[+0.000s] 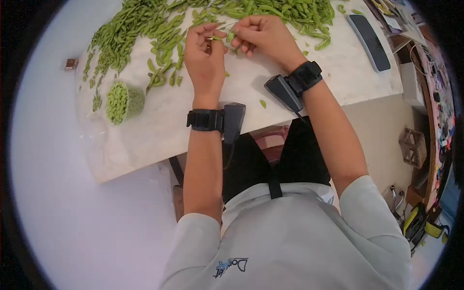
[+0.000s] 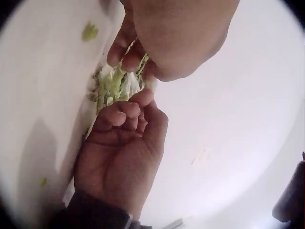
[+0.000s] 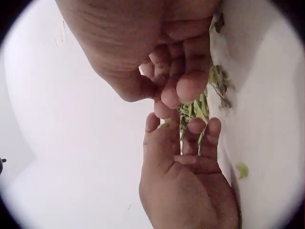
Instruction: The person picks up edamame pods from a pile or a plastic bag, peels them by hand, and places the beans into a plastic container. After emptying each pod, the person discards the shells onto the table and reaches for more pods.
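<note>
Both hands meet over the table's far part, fingertips close together. The left hand (image 1: 205, 58) has its fingers curled, with a green bit of pod (image 1: 216, 37) between thumb and fingers. Thumb and forefinger of the right hand (image 1: 265, 39) pinch a green pod (image 1: 230, 36). In the left wrist view the left hand (image 2: 124, 152) lies below the right hand (image 2: 181, 38); the fingers hide most of what is held. The right wrist view has the right hand (image 3: 138, 43) above the left hand (image 3: 186, 186). Many green pods (image 1: 133, 29) lie beyond them.
A clear cup of shelled green beans (image 1: 117, 103) stands on the white table (image 1: 159, 125) at the left. A phone (image 1: 369, 42) lies at the right edge. Loose pods and bits (image 1: 263, 103) are scattered near the hands. A cluttered shelf runs along the far right.
</note>
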The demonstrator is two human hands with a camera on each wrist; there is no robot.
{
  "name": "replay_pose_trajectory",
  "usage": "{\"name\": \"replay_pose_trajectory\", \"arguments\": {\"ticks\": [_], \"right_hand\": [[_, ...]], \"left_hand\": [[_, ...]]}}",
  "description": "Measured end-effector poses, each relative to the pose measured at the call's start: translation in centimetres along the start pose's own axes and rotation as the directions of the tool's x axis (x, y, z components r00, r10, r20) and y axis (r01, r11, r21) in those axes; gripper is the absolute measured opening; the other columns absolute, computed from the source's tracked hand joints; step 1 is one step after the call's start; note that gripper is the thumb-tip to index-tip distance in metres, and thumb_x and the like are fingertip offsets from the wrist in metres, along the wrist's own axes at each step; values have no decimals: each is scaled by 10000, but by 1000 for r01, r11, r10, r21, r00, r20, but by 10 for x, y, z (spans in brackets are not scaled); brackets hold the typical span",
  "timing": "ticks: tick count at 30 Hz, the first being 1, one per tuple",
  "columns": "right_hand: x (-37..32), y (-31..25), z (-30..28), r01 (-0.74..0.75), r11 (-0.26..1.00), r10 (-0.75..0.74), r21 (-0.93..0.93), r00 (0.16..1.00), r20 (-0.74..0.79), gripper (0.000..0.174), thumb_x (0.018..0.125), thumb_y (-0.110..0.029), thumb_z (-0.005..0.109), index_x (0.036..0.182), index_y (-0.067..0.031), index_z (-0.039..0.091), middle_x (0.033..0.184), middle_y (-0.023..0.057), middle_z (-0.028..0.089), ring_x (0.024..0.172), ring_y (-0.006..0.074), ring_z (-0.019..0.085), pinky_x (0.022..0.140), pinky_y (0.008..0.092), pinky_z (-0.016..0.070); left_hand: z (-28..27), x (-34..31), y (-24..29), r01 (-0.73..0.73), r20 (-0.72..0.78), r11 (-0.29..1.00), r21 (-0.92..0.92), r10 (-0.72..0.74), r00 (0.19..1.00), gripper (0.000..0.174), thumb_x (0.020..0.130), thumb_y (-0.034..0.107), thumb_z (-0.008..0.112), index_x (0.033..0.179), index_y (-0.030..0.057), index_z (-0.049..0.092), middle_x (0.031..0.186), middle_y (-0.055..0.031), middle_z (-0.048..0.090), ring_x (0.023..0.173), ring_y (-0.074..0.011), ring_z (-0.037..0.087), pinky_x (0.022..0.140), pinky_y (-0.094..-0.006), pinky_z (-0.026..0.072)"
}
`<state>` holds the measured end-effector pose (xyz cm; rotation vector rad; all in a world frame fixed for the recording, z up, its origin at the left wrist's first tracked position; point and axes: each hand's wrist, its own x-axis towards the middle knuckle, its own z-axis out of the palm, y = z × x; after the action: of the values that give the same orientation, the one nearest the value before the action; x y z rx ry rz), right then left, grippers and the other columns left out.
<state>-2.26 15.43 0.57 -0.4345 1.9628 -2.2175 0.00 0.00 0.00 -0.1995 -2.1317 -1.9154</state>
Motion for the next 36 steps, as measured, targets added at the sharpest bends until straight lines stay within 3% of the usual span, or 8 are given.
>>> {"name": "replay_pose_trajectory", "arguments": {"ticks": [2,5,11,14,20,29,36], "right_hand": [[0,0,-1,-2,1000,3,22,1000,-16,212,876,-179,606,899,31,632,757,70,675,586,72,592,526,213,502],[-5,1,-4,-17,1000,18,18,1000,-21,216,877,-183,604,900,31,632,754,66,672,577,72,586,523,213,501],[-3,-1,-3,-7,1000,7,1,999,-41,226,877,-192,606,916,29,632,756,59,668,572,67,579,516,212,495],[-4,-2,-2,18,1000,-18,-5,998,-56,232,876,-196,610,921,30,632,754,56,666,569,63,575,513,207,492],[-3,-3,0,34,999,-33,21,998,-62,243,881,-195,610,951,36,635,752,54,665,571,58,575,508,201,491],[0,-1,2,37,997,-37,65,999,-5,223,881,-181,608,947,28,648,760,58,669,573,56,573,512,199,491],[0,-4,3,29,998,-28,56,999,-17,221,874,-178,610,939,30,644,761,57,671,566,54,564,508,198,479]], "left_hand": [[1,2,-5,-29,-20,998,58,30,999,225,845,-48,473,1013,63,573,937,-56,627,806,-136,572,694,-286,473],[3,-3,-13,-238,-25,936,260,253,967,168,827,-34,490,921,49,601,931,-41,625,809,-113,565,689,-275,459],[4,-3,5,-19,-75,996,92,26,997,111,847,104,598,941,49,622,930,-38,632,835,-117,573,739,-249,447],[7,-3,1,13,25,993,115,-16,1000,189,860,146,625,996,16,605,924,-56,632,834,-115,575,753,-244,450],[7,-1,1,-48,-8,995,-84,48,999,232,859,132,641,1032,-6,570,919,-67,628,848,-112,578,756,-232,449],[4,0,5,-66,-90,997,38,69,994,205,855,125,647,999,-8,589,925,-68,634,843,-111,581,747,-228,446],[3,2,7,-25,-96,1000,14,26,995,169,845,89,649,973,-19,627,901,-61,645,815,-101,589,746,-225,456]]}}
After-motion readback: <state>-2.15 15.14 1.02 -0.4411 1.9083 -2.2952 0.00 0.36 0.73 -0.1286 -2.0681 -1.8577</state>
